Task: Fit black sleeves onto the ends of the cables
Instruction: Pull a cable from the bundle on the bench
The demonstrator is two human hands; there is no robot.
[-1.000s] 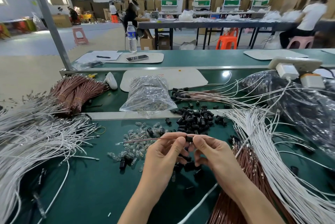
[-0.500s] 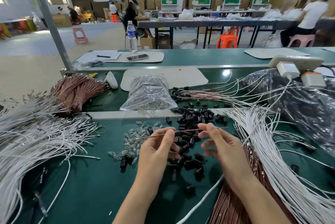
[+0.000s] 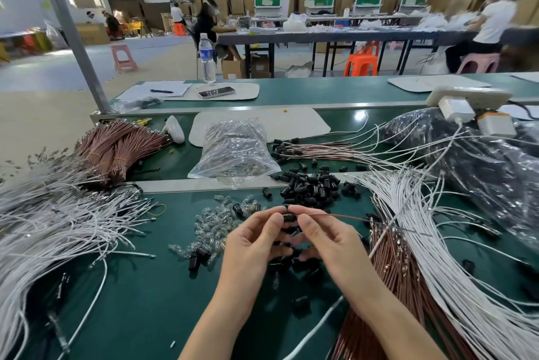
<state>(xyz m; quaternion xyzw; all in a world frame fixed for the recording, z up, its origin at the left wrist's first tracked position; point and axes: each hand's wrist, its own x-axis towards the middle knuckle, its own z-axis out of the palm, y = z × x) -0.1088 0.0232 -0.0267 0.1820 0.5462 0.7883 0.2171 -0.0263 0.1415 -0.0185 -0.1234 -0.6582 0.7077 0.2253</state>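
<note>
Far left, a heap of white cables (image 3: 43, 228) fans across the green table (image 3: 145, 301), with banded bundles of brown cables (image 3: 116, 149) behind it. Next right, a scatter of small clear bulbs (image 3: 213, 222) lies on the table, a clear plastic bag (image 3: 236, 149) behind them, and farther back a water bottle (image 3: 207, 59) and a phone (image 3: 216, 92). Centre: the left hand (image 3: 253, 240) is raised over the table, thumb and forefinger pinched together on the left end of a black sleeve (image 3: 289, 217), other fingers loosely curled beneath. The sleeve is in the air between the two hands, above loose sleeves on the table. The right hand (image 3: 326, 240) pinches a thin brown cable (image 3: 335, 215) right at the sleeve's other end; the cable runs off rightward, level. Cannot tell how far the cable end sits inside the sleeve. Behind the hands, a pile of black sleeves (image 3: 312, 187). Right, more brown cables (image 3: 390, 272) lie under a sweep of white cables (image 3: 437, 243), beside a dark plastic bag (image 3: 481, 161) and a white power strip (image 3: 469, 97).
</note>
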